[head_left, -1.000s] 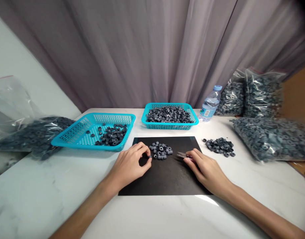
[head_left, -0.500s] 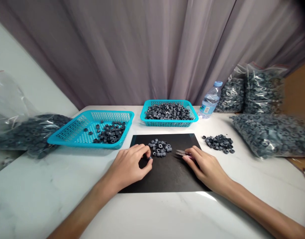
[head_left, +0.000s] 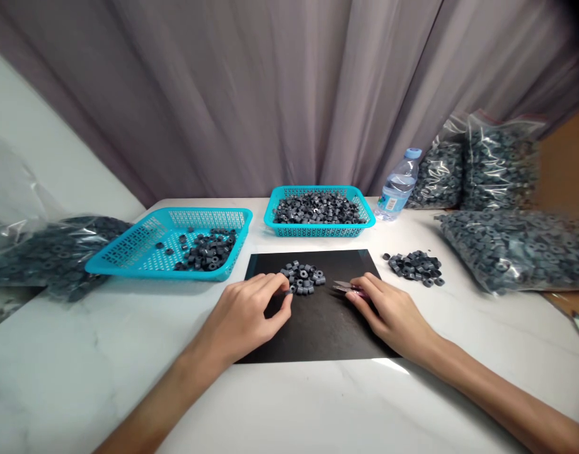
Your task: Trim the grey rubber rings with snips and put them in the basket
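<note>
My left hand (head_left: 251,309) is closed in a pinch at the left edge of a small pile of grey plastic rings (head_left: 304,277). A grey ring (head_left: 288,292) shows at its fingertips, mostly covered by them. The pile lies on a black mat (head_left: 317,328). To the right of it, my right hand (head_left: 395,312) is wrapped round small snips (head_left: 344,287) with a pinkish handle. Their pointed metal blades face left, toward the pile, without touching it.
A blue basket (head_left: 123,261) partly filled with rings stands at left; a fuller blue basket (head_left: 320,231) is behind the mat. Another ring pile (head_left: 416,267) lies at right. Around these are a water bottle (head_left: 397,186) and bulging bags of rings (head_left: 520,252).
My left hand's fingertips have shifted slightly up and right, closer to the pile, and the thumb has drawn nearer the fingers. My right hand keeps the snips almost still. The view has tilted slightly.
</note>
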{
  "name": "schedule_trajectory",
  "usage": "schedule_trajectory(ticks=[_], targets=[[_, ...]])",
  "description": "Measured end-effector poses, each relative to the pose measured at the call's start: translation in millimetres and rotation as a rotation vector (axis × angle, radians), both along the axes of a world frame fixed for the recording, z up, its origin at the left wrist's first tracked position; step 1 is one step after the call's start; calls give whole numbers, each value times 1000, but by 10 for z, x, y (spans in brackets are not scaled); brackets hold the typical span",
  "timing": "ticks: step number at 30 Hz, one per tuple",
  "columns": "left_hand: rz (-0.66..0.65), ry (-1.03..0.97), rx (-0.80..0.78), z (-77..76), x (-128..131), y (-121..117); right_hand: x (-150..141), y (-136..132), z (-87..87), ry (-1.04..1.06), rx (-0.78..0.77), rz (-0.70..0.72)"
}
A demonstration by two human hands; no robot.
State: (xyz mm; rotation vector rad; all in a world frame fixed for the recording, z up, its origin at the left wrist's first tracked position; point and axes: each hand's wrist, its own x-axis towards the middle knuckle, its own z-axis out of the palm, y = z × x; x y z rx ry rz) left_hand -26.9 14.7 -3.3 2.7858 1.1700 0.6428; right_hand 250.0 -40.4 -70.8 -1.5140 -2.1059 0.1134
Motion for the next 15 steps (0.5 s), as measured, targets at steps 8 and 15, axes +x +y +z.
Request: schedule_trajectory(ticks=[8, 15], targets=[[-88, -361, -312, -78, 138, -105, -8, -10, 18, 12, 47, 0], [-257, -449, -374, -95, 232, -198, -6, -15, 11, 23, 48, 10]])
